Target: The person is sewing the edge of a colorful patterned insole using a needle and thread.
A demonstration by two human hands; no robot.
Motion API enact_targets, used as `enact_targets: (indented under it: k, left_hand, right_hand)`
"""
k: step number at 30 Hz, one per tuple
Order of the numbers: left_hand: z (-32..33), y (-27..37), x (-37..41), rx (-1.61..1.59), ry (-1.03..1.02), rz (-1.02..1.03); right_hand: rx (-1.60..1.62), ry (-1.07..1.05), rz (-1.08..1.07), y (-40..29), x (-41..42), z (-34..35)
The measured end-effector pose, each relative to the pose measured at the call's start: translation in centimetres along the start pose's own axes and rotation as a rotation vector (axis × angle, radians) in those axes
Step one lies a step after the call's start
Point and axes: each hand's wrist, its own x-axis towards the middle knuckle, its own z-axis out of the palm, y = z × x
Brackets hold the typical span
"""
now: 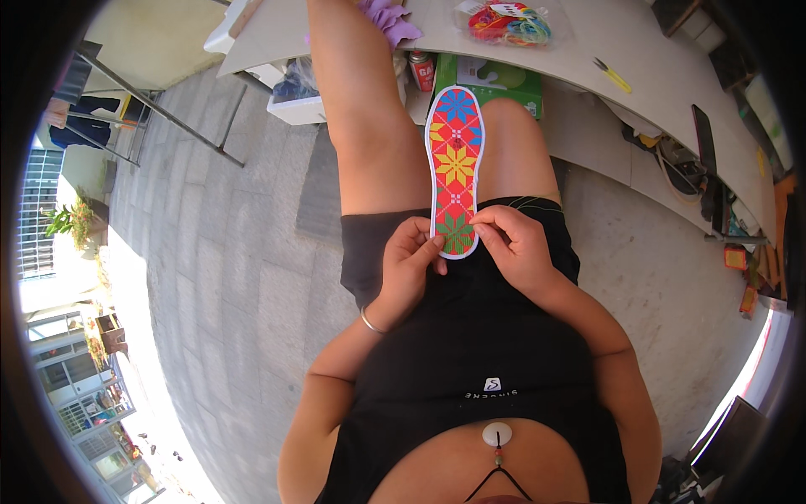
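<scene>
A shoe insole (456, 179) stands out lengthwise over my lap, its toe end pointing away from me. Red cross-stitch covers it, with blue, yellow and green star flowers and a white border. My left hand (412, 252) grips the heel end from the left, thumb on top and fingers underneath. At the opposite edge, beside the green flower, are the thumb and forefinger of my right hand (513, 242), drawn close together. Whether a needle sits between those fingertips is too small to tell. A thin green thread (535, 200) loops across the hem of the shorts on my right thigh.
On the grey table (579, 38) ahead lie a clear bag of coloured thread (509, 24), yellow-handled thread snips (613, 75), a dark phone-like slab (704, 132) and purple cloth (390, 22). Below are a green box (497, 79) and red can (422, 70). A metal frame (164, 107) stands left.
</scene>
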Motion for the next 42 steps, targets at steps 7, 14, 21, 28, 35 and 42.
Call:
enact_targets:
  k: [7, 14, 21, 28, 35, 42]
  left_hand:
    - [0.2, 0.4, -0.4, 0.012, -0.039, 0.002]
    - [0.0, 0.8, -0.5, 0.016, -0.082, -0.007]
    - [-0.2, 0.8, -0.6, 0.014, -0.121, -0.017]
    - [0.1, 0.2, -0.7, 0.019, -0.072, 0.038]
    - [0.3, 0.2, -0.6, -0.022, -0.067, 0.073]
    - [0.3, 0.6, -0.7, 0.001, -0.065, 0.059]
  right_hand:
    - [-0.104, -0.05, 0.03, -0.3, -0.5, 0.3]
    - [-0.314, -0.137, -0.143, -0.6, 0.5, 0.7]
    - [-0.369, -0.066, -0.189, -0.2, 0.4, 1.3]
    - [-0.281, -0.01, -0.097, -0.6, -0.3, 0.2]
    - [-0.388, -0.124, -0.248, -0.9, -0.4, -0.3]
    - [-0.351, -0.107, -0.241, -0.7, -0.4, 0.0]
